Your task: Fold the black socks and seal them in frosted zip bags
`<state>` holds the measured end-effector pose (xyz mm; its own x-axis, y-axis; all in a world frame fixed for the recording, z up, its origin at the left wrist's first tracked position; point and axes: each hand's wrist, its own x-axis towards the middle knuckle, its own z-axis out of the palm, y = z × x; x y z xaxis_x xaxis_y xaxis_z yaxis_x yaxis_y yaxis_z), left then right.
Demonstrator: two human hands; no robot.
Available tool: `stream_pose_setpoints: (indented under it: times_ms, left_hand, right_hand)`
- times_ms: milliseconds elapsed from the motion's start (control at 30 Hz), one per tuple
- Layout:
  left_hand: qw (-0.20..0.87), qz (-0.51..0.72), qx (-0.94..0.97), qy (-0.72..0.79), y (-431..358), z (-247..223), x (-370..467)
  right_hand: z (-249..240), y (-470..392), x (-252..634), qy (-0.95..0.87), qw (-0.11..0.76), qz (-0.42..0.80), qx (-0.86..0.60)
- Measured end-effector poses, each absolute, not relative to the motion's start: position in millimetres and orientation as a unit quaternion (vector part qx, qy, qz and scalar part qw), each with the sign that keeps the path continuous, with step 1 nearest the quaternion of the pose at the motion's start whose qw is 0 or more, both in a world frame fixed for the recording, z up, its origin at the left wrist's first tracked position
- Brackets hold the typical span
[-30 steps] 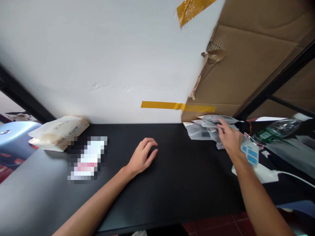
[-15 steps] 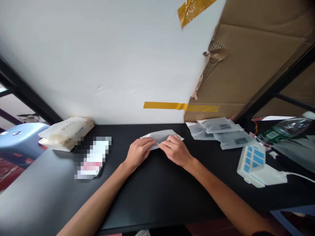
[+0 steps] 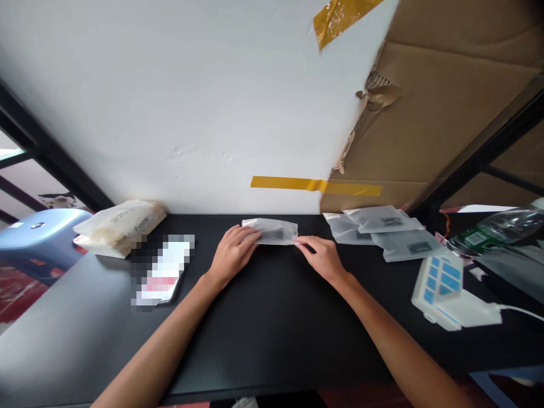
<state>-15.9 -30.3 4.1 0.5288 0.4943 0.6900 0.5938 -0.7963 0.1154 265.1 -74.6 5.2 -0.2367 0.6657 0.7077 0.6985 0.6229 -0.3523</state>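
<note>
A frosted plastic bag (image 3: pixel 278 231) with a dark item inside lies on the black table near the back wall. Over its left end rest the fingers of my left hand (image 3: pixel 233 252), held close together and gripping that side. The thumb and forefinger of my right hand (image 3: pixel 322 256) pinch the bag's near right corner. What the dark item is cannot be made out through the cloudy plastic. To the right, several similar frosted bags (image 3: pixel 376 218) overlap, with dark pieces showing inside.
At the left are a tissue pack (image 3: pixel 121 226), a blurred-out phone (image 3: pixel 165 272) and a blue stool (image 3: pixel 42 238). On the right sit a white device with blue keys (image 3: pixel 444 283), its cable, and a clear bottle (image 3: pixel 501 226). A white board (image 3: pixel 191 102) and cardboard (image 3: pixel 446 85) stand behind.
My right hand has moved right, from the bag's middle to its right corner. The bag now lies flatter and more exposed between my hands. My left hand has shifted slightly left.
</note>
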Motion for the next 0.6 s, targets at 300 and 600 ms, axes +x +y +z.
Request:
stream_pose_setpoints:
  times_ms: [300, 600]
  left_hand:
    - [0.027, -0.365, -0.9, -0.237, -65, 5, 21]
    - [0.109, -0.346, -0.86, -0.36, -19, 17, -29]
  right_hand:
    - [-3, -92, 221, -0.794, 0.456, 0.089, -0.391]
    - [22, -68, 269, -0.727, 0.516, 0.056, -0.45]
